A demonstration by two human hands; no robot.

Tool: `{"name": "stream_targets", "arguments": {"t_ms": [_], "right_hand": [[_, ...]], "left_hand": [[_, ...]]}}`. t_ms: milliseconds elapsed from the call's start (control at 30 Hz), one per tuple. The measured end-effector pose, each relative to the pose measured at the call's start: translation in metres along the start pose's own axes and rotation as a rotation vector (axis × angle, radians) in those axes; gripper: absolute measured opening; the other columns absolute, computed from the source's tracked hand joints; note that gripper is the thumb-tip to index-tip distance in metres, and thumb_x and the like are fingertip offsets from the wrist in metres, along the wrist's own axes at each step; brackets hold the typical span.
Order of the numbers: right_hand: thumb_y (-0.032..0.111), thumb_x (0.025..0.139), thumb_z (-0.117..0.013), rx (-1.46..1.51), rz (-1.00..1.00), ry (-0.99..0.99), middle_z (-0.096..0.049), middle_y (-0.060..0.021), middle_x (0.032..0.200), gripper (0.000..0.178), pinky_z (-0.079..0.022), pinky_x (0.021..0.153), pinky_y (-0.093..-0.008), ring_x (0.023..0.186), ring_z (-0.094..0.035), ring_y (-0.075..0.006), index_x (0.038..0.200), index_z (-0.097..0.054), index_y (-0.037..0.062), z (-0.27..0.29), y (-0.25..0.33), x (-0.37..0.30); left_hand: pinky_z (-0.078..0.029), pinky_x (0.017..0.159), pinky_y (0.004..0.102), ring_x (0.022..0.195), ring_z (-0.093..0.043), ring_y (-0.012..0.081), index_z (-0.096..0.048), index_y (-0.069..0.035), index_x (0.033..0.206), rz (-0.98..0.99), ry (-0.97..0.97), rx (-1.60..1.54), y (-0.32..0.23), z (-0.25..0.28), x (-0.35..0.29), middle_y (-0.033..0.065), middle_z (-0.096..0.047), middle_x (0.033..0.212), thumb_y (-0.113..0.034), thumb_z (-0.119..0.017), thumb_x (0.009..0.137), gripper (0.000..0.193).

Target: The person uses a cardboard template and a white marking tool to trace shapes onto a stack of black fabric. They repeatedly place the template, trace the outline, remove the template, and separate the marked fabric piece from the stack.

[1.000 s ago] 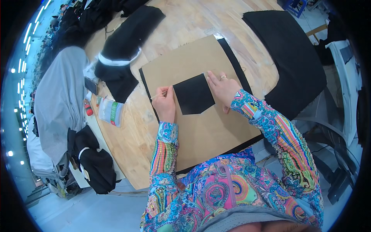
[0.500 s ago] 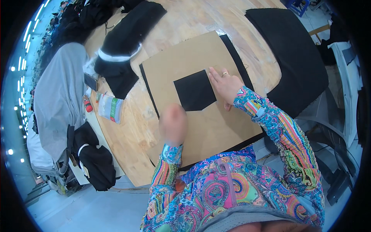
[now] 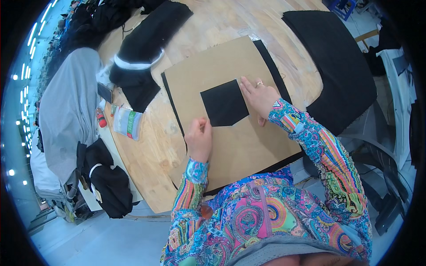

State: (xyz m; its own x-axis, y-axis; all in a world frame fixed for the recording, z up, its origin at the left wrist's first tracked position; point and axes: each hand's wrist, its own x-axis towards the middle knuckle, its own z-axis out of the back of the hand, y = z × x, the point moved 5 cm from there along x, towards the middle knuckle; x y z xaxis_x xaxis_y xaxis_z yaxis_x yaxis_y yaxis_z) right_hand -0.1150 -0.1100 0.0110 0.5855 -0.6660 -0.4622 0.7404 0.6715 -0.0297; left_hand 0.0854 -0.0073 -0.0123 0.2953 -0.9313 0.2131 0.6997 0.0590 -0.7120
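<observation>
Mid-frame, the card (image 3: 248,148) risked slipping over the cloth (image 3: 271,60) if the right hand (image 3: 263,99), fingers extended and gripping nothing, pressed too lightly while the left hand (image 3: 199,139), fingers curled, hold untellable, pushed.

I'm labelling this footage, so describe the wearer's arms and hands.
Both arms wear long, multicoloured sleeves, with turquoise and blue paisley around the cuffs and bands of pink, yellow and green stripes farther up. The left hand and right hand are ungloved; a gold-toned ring sits on a right-hand finger.
</observation>
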Motion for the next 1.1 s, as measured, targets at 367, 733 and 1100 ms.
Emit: {"name": "stream_targets", "arguments": {"t_ms": [367,733,1100], "right_hand": [[0.022,0.034,-0.092,0.060,-0.004,-0.014,-0.020,-0.0151,0.152,0.130,-0.056,0.081,-0.0346,0.125,-0.041,-0.0403,0.143,-0.024,-0.0028,0.001,0.000,-0.001],[0.018,0.033,-0.091,0.079,-0.006,0.001,-0.018,-0.0157,0.152,0.130,-0.057,0.080,-0.0371,0.127,-0.040,-0.0421,0.142,-0.024,-0.0027,0.000,-0.001,-0.001],[0.029,0.037,-0.094,0.028,-0.011,-0.017,-0.022,-0.0132,0.152,0.131,-0.056,0.082,-0.0338,0.122,-0.042,-0.0376,0.143,-0.024,-0.0026,0.000,0.000,0.000]], "left_hand": [[-0.052,0.064,0.0316,0.072,-0.066,0.0234,-0.060,-0.001,0.082,0.077,0.018,-0.073,-0.003,0.002,0.001,0.0136,-0.067,0.082,-0.010,-0.066,0.084,0.011],[-0.051,0.062,0.0360,0.069,-0.064,0.0283,-0.059,-0.002,0.081,0.034,0.000,-0.025,-0.007,0.000,0.012,0.0138,-0.066,0.078,-0.013,-0.065,0.084,0.013],[-0.050,0.062,0.0346,0.068,-0.065,0.0259,-0.061,-0.003,0.082,0.034,-0.086,0.065,-0.007,-0.014,0.079,0.0138,-0.066,0.073,-0.018,-0.064,0.086,0.016]]}}
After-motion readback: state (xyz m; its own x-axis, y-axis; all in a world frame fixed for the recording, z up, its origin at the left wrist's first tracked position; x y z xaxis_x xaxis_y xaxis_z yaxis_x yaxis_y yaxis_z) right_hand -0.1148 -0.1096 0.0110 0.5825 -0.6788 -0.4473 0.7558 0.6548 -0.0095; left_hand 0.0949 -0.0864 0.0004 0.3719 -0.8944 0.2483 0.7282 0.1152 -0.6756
